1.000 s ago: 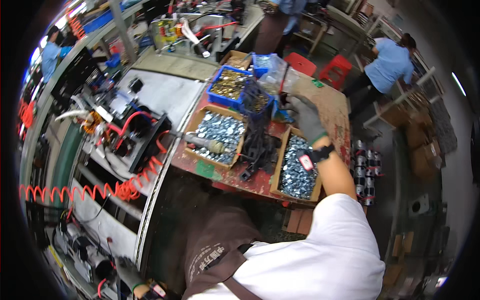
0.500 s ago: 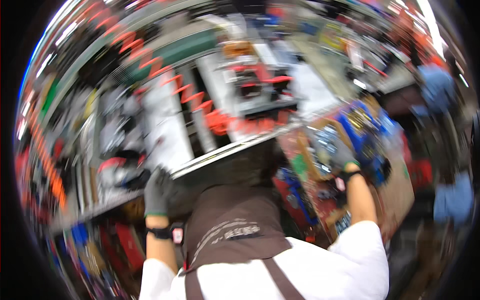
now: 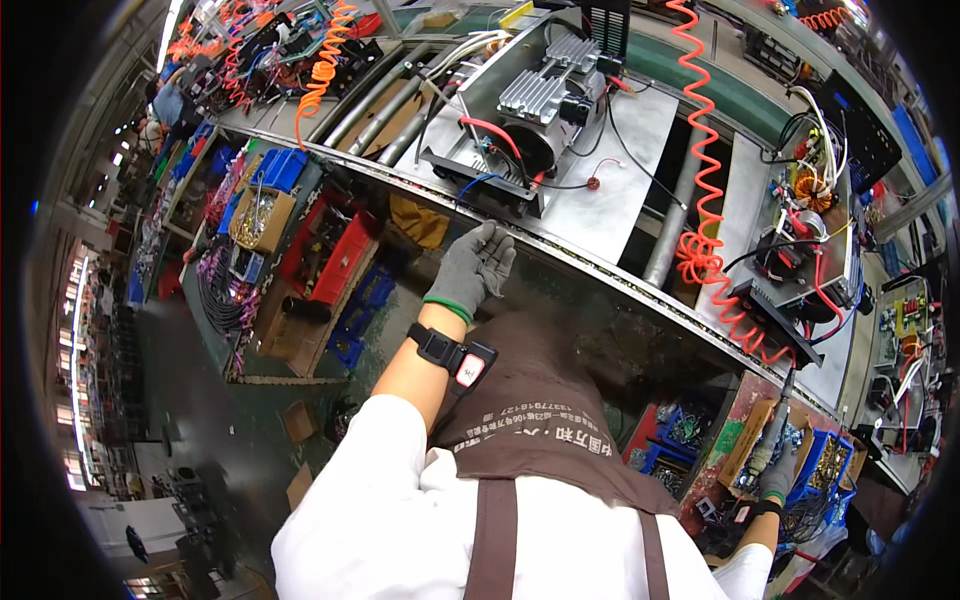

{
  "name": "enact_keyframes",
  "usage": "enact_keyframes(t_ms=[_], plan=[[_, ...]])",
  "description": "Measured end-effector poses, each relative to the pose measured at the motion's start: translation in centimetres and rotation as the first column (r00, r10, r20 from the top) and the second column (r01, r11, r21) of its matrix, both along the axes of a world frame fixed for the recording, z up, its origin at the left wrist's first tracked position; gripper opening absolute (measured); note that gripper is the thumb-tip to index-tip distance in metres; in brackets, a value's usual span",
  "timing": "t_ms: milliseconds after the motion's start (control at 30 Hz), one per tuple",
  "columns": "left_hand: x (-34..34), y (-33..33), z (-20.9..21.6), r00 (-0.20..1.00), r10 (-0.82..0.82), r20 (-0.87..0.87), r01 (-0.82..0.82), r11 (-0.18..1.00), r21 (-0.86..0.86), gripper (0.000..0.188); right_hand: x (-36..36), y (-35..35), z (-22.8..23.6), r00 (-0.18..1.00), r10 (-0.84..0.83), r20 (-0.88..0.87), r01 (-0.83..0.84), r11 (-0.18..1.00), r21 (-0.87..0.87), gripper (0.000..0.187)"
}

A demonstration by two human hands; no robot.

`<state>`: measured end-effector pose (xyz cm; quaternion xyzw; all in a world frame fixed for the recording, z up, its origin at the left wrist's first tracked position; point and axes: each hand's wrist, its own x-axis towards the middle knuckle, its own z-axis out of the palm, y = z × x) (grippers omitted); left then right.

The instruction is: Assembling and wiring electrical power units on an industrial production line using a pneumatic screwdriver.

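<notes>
workbench edge (image 3: 600,262) under raised, open-fingered gloved left hand (image 3: 475,268)

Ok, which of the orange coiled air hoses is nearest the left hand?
The long orange coiled hose running down the middle-right of the bench, right of the silver motor unit. The other coil lies farther off, top left. The gloved left hand touches neither.

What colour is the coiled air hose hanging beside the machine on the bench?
The coiled air hose is bright orange-red; the head view shows it clearly.

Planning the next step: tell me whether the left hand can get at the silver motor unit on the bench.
Probably yes: the gloved left hand is open and empty at the bench edge, the silver motor unit just beyond, nothing between them.
</notes>
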<state>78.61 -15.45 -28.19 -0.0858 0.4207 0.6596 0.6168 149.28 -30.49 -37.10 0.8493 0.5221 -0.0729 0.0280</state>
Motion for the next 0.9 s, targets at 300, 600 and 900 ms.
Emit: enact_keyframes(t_ms=[300,600,900], plan=[[-3.4,-0.1,-3.8,0.956,-0.282,-0.077,0.292,0.915,0.277,0.017,-0.4,-1.9,0.0,0.745,-0.241,-0.622,0.529,0.782,0.33,0.045],[-2.5,2.2,-5.9,0.959,-0.281,-0.031,0.282,0.959,0.035,0.018,-2.3,-4.8,0.5,-0.548,0.768,-0.333,0.835,0.524,-0.167,0.024],[0.9,1.9,-3.9,0.938,-0.315,-0.149,0.322,0.947,0.025,0.021,-7.1,-3.1,4.6,-0.386,0.801,-0.458,0.923,0.337,-0.189,0.037]])
